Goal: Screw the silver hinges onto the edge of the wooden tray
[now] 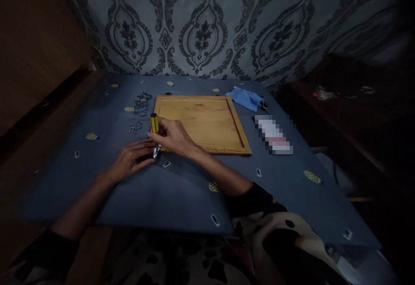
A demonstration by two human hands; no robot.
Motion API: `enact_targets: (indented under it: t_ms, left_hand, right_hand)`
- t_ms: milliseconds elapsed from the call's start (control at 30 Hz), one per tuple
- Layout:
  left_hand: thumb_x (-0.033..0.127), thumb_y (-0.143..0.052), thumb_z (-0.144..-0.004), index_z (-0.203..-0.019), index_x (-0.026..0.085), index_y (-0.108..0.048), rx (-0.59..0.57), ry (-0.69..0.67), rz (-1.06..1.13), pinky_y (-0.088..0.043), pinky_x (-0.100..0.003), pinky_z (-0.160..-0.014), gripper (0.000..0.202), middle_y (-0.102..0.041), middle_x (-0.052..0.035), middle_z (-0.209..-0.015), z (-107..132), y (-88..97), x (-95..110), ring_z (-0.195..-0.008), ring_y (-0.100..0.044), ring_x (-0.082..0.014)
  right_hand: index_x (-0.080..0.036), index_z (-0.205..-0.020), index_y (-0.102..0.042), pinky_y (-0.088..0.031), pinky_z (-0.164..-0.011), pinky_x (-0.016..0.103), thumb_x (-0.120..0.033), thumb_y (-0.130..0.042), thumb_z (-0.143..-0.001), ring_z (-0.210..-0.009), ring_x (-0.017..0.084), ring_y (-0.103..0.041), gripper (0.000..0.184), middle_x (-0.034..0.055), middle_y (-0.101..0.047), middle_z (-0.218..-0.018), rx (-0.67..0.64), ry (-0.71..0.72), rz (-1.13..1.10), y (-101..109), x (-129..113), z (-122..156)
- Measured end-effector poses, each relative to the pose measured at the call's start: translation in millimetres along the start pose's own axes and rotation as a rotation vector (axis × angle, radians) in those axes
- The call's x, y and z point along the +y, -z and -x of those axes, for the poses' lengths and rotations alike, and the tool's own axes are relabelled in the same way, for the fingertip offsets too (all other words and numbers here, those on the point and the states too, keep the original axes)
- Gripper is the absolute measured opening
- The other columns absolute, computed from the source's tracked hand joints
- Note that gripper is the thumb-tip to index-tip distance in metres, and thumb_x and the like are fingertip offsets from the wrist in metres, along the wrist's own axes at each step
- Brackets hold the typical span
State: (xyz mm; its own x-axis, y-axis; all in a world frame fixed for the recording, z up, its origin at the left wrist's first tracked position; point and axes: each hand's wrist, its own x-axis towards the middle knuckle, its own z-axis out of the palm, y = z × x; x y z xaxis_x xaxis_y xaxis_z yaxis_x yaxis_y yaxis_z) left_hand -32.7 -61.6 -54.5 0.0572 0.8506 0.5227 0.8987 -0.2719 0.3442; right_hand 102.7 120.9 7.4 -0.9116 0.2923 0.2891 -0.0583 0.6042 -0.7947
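Right hand grips yellow-and-black handle at eight-o'clock corner of framed wooden panel; left hand holds metal fitting.

A pale blue-grey wall covering, whether paper or cloth is hard to tell, rises behind the counter, patterned with large dark ogee medallions, leafy scrolls and small flower crosses. The counter wears a dull blue cover printed with yellow spotted ovals and little white labels. On the left stands a tall brown wooden panel, with a ledge running along its foot. To the right, a dark reddish-brown piece of furniture sinks into shadow, its outline unclear. The light is dim, strongest around the middle, and the right edge falls to black.
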Motion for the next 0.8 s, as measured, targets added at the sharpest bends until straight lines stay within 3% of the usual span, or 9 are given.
enact_targets:
  t_ms: [367,600,800]
  left_hand:
    - [0.037,-0.068,-0.104,-0.126,0.024,-0.076,-0.002,-0.005,-0.012,-0.063,-0.049,-0.107,0.027,-0.078,-0.0098,-0.131,0.9,-0.1,-1.3,-0.129,-0.073,-0.0288]
    - [0.037,-0.067,-0.105,-0.128,0.023,-0.074,-0.002,-0.017,-0.018,-0.064,-0.050,-0.105,0.028,-0.078,-0.0107,-0.132,1.2,0.0,-1.6,-0.128,-0.073,-0.0293]
    - [0.038,-0.066,-0.105,-0.129,0.023,-0.074,0.006,-0.013,-0.037,-0.064,-0.050,-0.105,0.030,-0.079,-0.0113,-0.131,2.6,-0.9,-2.6,-0.127,-0.073,-0.0299]
  right_hand:
    - [-0.015,-0.092,-0.068,-0.033,-0.064,0.027,-0.030,-0.072,-0.095,-0.068,0.013,-0.052,0.016,-0.0008,-0.064,-0.077,0.001,-0.120,0.146,9.3,-7.6,-2.7]
    - [-0.015,-0.095,-0.069,-0.039,-0.066,0.027,-0.028,-0.068,-0.097,-0.072,0.014,-0.055,0.013,-0.0004,-0.065,-0.079,-0.075,-0.002,-0.046,22.3,3.1,-6.3]
    - [-0.016,-0.083,-0.063,-0.038,-0.064,0.025,-0.024,-0.070,-0.095,-0.069,0.013,-0.053,0.015,-0.0040,-0.057,-0.070,-0.098,-0.004,-0.119,26.1,5.4,-6.7]
